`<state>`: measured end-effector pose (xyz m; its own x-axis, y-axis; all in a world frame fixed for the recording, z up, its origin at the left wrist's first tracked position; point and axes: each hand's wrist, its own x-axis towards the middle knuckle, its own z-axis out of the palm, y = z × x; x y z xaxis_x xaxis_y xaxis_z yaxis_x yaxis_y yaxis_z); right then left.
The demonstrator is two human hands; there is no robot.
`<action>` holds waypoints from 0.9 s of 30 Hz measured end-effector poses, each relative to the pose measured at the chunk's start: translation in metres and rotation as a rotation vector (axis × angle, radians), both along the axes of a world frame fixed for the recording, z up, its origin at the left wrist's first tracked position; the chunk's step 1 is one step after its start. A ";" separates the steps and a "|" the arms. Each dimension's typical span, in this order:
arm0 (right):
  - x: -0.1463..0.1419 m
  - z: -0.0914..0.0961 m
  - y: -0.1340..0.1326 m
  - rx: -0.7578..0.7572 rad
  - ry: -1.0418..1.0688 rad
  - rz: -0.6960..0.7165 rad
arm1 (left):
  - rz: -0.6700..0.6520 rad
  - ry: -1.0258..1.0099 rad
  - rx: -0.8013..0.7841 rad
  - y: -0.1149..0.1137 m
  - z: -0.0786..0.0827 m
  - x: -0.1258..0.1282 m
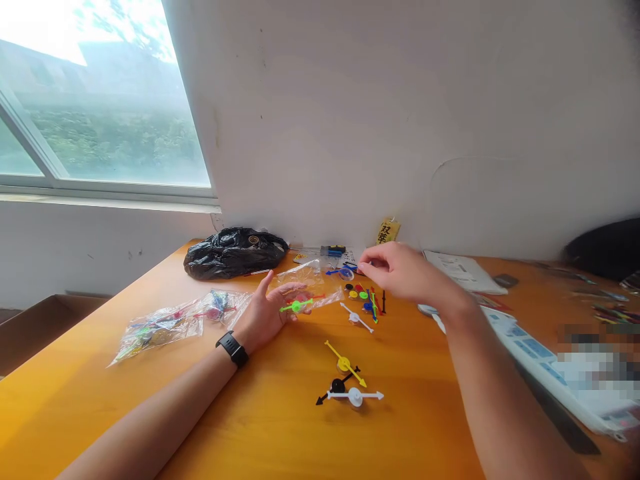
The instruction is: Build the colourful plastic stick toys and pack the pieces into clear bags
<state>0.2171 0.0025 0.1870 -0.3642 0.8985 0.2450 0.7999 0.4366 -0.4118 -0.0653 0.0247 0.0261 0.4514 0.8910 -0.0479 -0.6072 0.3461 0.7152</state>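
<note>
My left hand (269, 311), thumb raised and fingers curved, holds a green arrow spinner (297, 306) and a red arrow spinner (316, 297). Clear plastic film (327, 298) shows around its fingers; whether the spinners lie inside it I cannot tell. To the right, my right hand (387, 267) pinches the end of a blue arrow spinner (336, 271). Below the right hand lie loose arrows and round bases in several colours, with a white spinner (354, 318) beside them. Nearer me are a yellow spinner (343, 364), a black spinner (337, 386) and a white spinner (355, 397).
Clear bags of coloured spinners (165, 325) lie left of my left hand. Behind stand a black plastic bag (235, 253) and a yellow packet (388, 231) by the wall. A white and blue plastic package (530, 350) and papers (463, 272) lie to the right.
</note>
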 end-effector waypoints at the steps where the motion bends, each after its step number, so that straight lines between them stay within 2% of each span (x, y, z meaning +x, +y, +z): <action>1: -0.004 -0.003 0.001 -0.007 -0.025 0.015 | -0.004 0.006 0.003 -0.001 0.001 0.001; 8: -0.030 -0.025 0.005 -0.061 -0.016 0.185 | -0.032 0.044 0.013 -0.006 0.007 0.004; 13: -0.040 -0.036 0.007 -0.118 -0.027 0.205 | -0.020 0.030 -0.004 -0.005 0.003 0.006; 17: -0.047 -0.043 0.010 -0.138 0.046 0.213 | -0.038 0.046 -0.012 -0.005 0.003 0.006; 23: -0.053 -0.049 0.015 -0.186 0.124 0.317 | -0.060 0.031 -0.011 -0.005 0.005 0.006; 27: -0.051 -0.047 0.016 -0.163 0.185 0.372 | -0.035 -0.007 -0.030 -0.003 0.003 0.004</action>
<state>0.1657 0.0182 0.1401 -0.6332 0.7470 0.2025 0.5070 0.5981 -0.6206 -0.0615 0.0222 0.0289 0.4827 0.8729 -0.0705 -0.5996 0.3881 0.6999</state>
